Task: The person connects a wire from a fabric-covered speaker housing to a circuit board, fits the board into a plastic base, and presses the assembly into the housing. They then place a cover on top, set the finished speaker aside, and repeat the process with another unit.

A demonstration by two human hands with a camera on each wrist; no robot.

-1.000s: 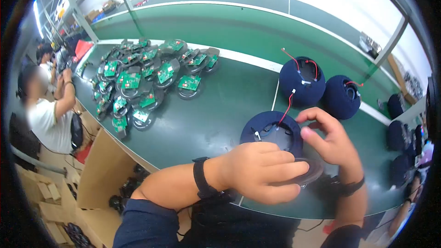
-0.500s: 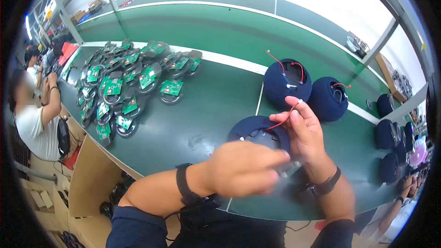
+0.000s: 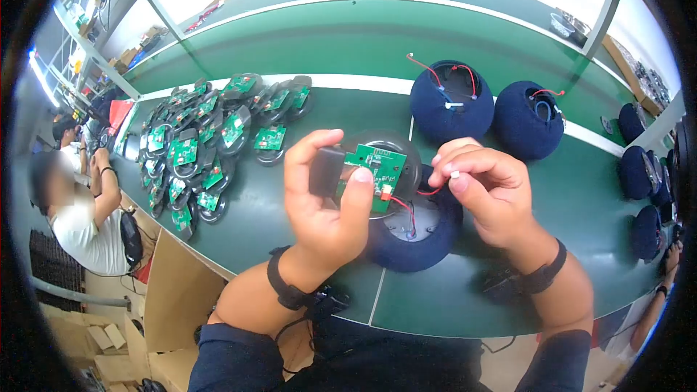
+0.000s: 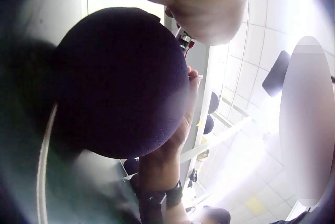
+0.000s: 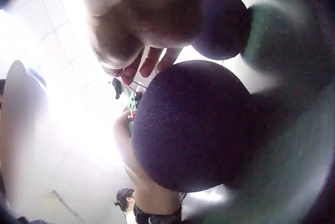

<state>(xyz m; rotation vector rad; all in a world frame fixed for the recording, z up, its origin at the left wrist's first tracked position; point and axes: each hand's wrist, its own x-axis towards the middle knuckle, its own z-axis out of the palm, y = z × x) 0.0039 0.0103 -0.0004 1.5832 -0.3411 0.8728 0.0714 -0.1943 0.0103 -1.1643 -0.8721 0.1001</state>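
Head view: a navy ball (image 3: 410,255) sits open side up on the bench (image 3: 435,305), perhaps to leave its inside reachable. Over the ball's far left side, the left hand (image 3: 327,203) grips a disc (image 3: 411,156) with its circuit board (image 3: 386,163) facing up, likely to keep the sockets in sight. A red wire (image 3: 412,219) runs from the board toward the ball; whether disc and ball touch, I cannot tell. Above the ball's far right edge, the right hand (image 3: 497,196) pinches a small white plug (image 3: 455,174), probably for fine control. Two more balls (image 3: 450,120) stand beyond it, and a heap of discs (image 3: 232,131) lies well to its left, seemingly for easy picking.
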